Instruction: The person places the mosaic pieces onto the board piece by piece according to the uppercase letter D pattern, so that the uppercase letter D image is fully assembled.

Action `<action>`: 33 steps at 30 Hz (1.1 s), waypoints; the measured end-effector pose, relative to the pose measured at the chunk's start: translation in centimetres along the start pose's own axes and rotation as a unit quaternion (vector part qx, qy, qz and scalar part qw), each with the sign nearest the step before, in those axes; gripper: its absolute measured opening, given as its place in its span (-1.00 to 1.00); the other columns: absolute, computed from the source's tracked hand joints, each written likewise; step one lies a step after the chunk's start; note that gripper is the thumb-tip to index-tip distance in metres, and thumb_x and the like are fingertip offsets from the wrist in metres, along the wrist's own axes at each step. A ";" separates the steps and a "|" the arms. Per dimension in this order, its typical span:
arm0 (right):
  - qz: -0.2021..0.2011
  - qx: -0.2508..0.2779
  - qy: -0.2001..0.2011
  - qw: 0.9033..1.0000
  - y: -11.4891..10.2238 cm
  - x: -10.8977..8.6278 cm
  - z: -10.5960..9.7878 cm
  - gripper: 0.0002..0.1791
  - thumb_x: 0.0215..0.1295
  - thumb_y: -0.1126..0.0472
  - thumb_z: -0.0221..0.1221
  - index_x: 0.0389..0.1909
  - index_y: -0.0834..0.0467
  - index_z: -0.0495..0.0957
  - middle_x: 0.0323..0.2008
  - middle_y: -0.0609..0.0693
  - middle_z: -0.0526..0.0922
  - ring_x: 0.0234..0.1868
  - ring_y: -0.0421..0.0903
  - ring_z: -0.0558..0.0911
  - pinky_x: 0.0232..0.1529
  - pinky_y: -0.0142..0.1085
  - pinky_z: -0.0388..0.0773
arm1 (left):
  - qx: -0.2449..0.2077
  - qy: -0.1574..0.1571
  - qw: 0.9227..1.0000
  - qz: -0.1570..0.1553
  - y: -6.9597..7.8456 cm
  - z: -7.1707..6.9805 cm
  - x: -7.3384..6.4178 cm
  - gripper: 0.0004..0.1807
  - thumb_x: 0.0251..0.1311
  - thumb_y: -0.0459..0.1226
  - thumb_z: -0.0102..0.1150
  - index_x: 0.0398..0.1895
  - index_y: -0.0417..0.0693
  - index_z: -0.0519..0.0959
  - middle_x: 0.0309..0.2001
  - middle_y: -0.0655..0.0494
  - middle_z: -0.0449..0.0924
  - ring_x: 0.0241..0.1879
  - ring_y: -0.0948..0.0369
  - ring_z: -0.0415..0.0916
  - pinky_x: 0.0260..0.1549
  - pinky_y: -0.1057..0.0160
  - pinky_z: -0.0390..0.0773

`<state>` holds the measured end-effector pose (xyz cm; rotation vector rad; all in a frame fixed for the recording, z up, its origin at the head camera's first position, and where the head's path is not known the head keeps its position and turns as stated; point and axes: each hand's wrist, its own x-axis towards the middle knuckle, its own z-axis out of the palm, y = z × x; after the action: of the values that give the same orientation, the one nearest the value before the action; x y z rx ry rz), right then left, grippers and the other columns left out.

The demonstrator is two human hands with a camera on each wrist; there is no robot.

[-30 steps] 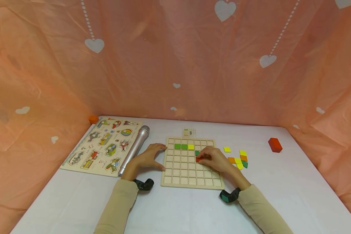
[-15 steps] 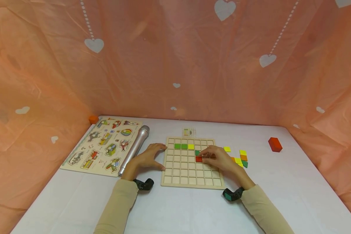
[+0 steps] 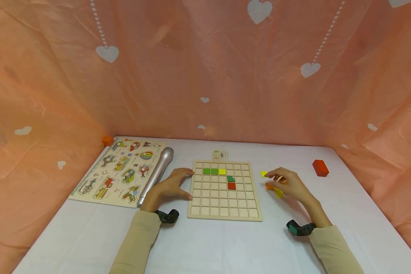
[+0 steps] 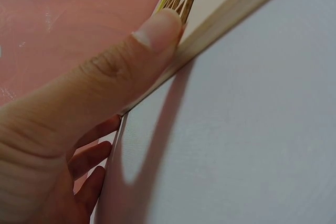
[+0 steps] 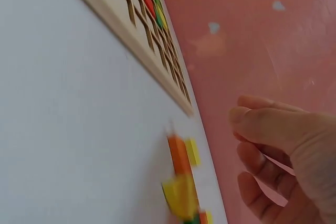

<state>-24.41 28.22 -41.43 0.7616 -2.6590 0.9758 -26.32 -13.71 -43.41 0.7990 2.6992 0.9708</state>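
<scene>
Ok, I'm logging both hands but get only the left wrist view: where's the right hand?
Observer: The right hand is off the board, to its right, by the loose tiles.
Operator: Any red tile on the board?
Observer: Yes, one red tile, in the square just nearer the person than a green tile.
Operator: And what's left of the left hand?
Observer: A silver microphone.
</scene>
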 end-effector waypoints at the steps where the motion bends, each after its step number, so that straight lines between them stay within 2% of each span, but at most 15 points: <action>1: 0.007 -0.007 -0.001 1.000 0.2 -0.3 -0.4 -0.76 0.08 0.41 0.27 -0.18 0.22 0.62 -0.26 0.09 0.63 -0.32 -0.15 0.48 -0.31 -0.40 0.56 | 0.000 0.000 1.000 -0.001 0.0 0.0 0.0 -0.04 -0.29 -0.08 0.52 0.27 -0.18 0.30 0.32 -0.14 0.19 0.35 -0.10 0.00 0.35 -0.08 0.02; 7: 0.027 -0.035 -0.007 0.999 1.0 -1.4 -1.9 -0.78 0.08 0.40 0.27 -0.21 0.21 0.63 -0.26 0.07 0.63 -0.32 -0.14 0.50 -0.31 -0.41 0.56 | -0.005 -0.001 1.000 -0.006 0.0 0.0 0.0 -0.03 -0.29 -0.08 0.52 0.27 -0.18 0.29 0.33 -0.14 0.18 0.35 -0.10 -0.01 0.35 -0.09 0.01; 10: 0.041 -0.032 -0.009 0.999 1.2 -1.9 -2.4 -0.81 0.06 0.40 0.27 -0.25 0.23 0.63 -0.28 0.06 0.63 -0.33 -0.16 0.49 -0.36 -0.44 0.53 | -0.008 -0.001 1.000 -0.006 0.0 0.0 0.0 -0.04 -0.29 -0.08 0.52 0.27 -0.17 0.30 0.33 -0.13 0.19 0.36 -0.09 -0.01 0.35 -0.09 0.01; 13: 0.076 -0.029 -0.016 0.997 1.4 -2.3 -2.8 -0.82 0.02 0.37 0.30 -0.29 0.22 0.63 -0.32 0.02 0.62 -0.35 -0.17 0.48 -0.38 -0.46 0.51 | -0.007 -0.002 1.000 -0.002 0.0 0.0 0.0 -0.04 -0.29 -0.09 0.51 0.27 -0.17 0.30 0.33 -0.13 0.19 0.35 -0.09 0.00 0.35 -0.08 0.02; 17: 0.126 -0.034 -0.048 0.990 1.6 -2.7 -3.1 -0.74 -0.06 0.31 0.38 -0.28 0.22 0.62 -0.36 -0.02 0.60 -0.37 -0.13 0.45 -0.40 -0.47 0.47 | -0.002 -0.003 1.000 0.002 -0.1 0.0 0.0 -0.04 -0.28 -0.08 0.51 0.27 -0.18 0.29 0.32 -0.13 0.19 0.35 -0.09 0.01 0.35 -0.08 0.03; 21: 0.156 -0.041 -0.078 0.984 2.0 -2.8 -3.1 -0.68 -0.07 0.28 0.39 -0.24 0.25 0.61 -0.35 -0.01 0.60 -0.34 -0.10 0.45 -0.38 -0.47 0.45 | -0.004 -0.004 1.000 0.000 0.0 -0.1 0.0 -0.04 -0.28 -0.08 0.51 0.27 -0.17 0.29 0.33 -0.14 0.18 0.35 -0.09 -0.01 0.35 -0.09 0.02; 24: 0.158 -0.044 -0.091 0.982 2.2 -2.9 -3.0 -0.72 -0.01 0.31 0.36 -0.22 0.25 0.61 -0.31 0.01 0.60 -0.32 -0.09 0.46 -0.35 -0.43 0.48 | -0.005 -0.005 1.000 -0.002 0.1 -0.1 0.0 -0.03 -0.28 -0.08 0.51 0.28 -0.17 0.29 0.33 -0.13 0.18 0.35 -0.09 -0.01 0.35 -0.09 0.01; 29: 0.136 -0.049 -0.088 0.986 2.3 -3.1 -3.1 -0.73 0.04 0.44 0.26 -0.17 0.25 0.59 -0.23 0.06 0.60 -0.25 -0.04 0.48 -0.23 -0.26 0.55 | -0.007 -0.005 1.000 -0.008 0.1 0.0 0.0 -0.03 -0.29 -0.08 0.51 0.28 -0.16 0.29 0.33 -0.12 0.18 0.36 -0.09 -0.02 0.35 -0.09 0.01; 33: 0.137 -0.052 -0.077 0.986 2.7 -3.1 -3.0 -0.67 0.05 0.38 0.27 -0.11 0.27 0.50 -0.25 0.06 0.56 -0.25 -0.04 0.45 -0.27 -0.36 0.52 | -0.010 -0.004 1.000 -0.011 0.0 0.0 0.0 -0.03 -0.29 -0.09 0.52 0.28 -0.15 0.29 0.34 -0.12 0.17 0.36 -0.09 -0.03 0.35 -0.09 0.00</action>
<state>-23.18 33.21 -41.74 0.4742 -2.9817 0.8608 -26.30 -13.68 -43.41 0.7655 2.6814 0.9859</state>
